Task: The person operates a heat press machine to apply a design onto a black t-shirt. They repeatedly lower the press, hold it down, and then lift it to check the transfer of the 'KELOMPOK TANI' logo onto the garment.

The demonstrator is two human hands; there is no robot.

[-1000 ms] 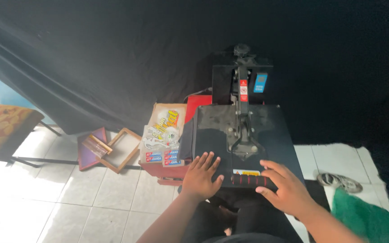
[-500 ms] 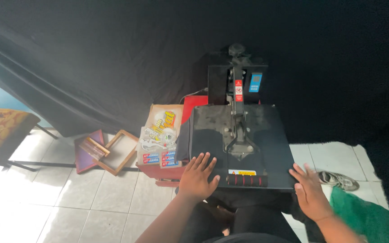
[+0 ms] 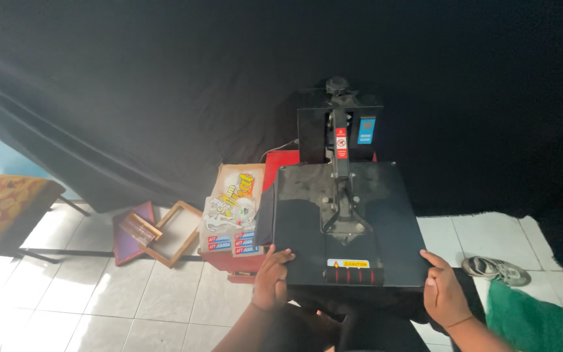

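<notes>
Fingers spread, my left hand (image 3: 270, 281) and right hand (image 3: 443, 296) flank the heat press (image 3: 350, 225); I'd keep clear of its plate.

1. A black curtain (image 3: 131, 85) hangs across the back.
2. Wooden frames (image 3: 164, 231) lie on the tiled floor (image 3: 99, 293).
3. A patterned cushioned seat (image 3: 1, 208) stands at far left.
4. A grey shoe (image 3: 495, 268) sits beside green cloth (image 3: 535, 322).
5. Printed sheets (image 3: 232, 208) lie on a red box (image 3: 242, 261).

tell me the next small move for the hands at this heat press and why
Probably bring the right hand in to the press handle. Both hands sit at the front corners of the closed black top plate, the left hand at its left edge, and the red-ringed handle between them is untouched.
</notes>
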